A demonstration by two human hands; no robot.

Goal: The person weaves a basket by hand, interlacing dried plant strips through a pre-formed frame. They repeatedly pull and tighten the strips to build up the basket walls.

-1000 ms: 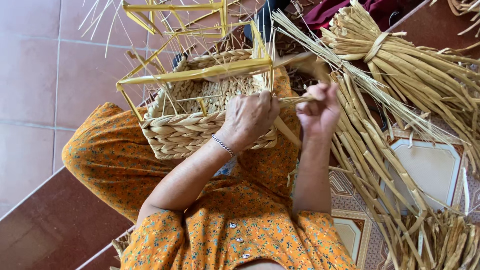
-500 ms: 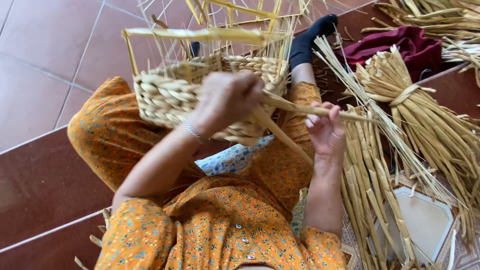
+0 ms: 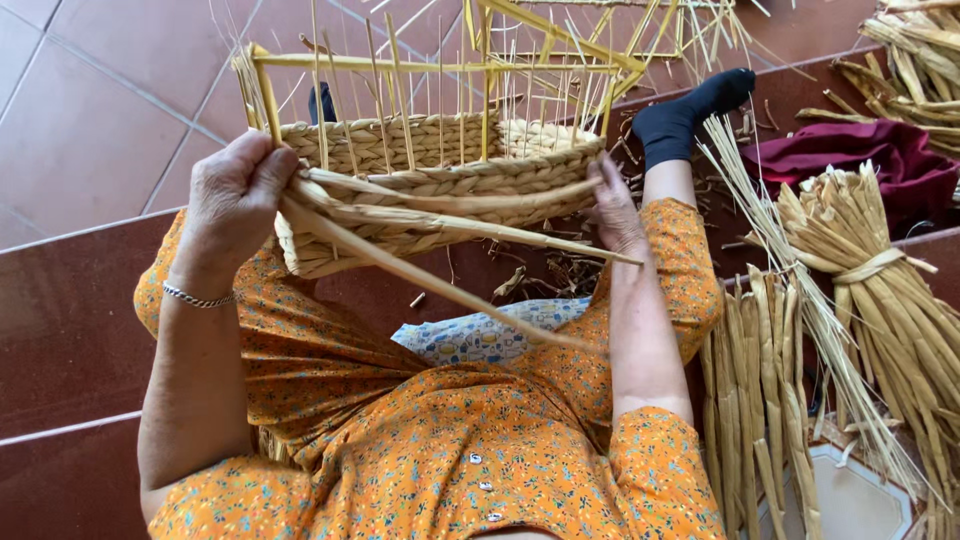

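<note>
A half-woven straw basket (image 3: 440, 190) with a yellow frame of upright stakes rests on my lap. My left hand (image 3: 235, 195) grips its left corner, pinching the ends of long loose straw strands (image 3: 440, 265) that trail across the front to the right. At the basket's right end my right hand (image 3: 615, 210) lies flat against the woven wall, fingers spread, holding nothing.
Bundles of dried straw (image 3: 890, 300) lie at the right, beside a dark red cloth (image 3: 860, 160). My foot in a black sock (image 3: 690, 115) stretches past the basket. Reddish floor tiles (image 3: 90, 120) and a step lie at the left. A second yellow frame (image 3: 620, 40) stands behind.
The basket has turned and shifted left. My left hand went from its front to its left corner; my right hand let go of the strands and now rests on the right end.
</note>
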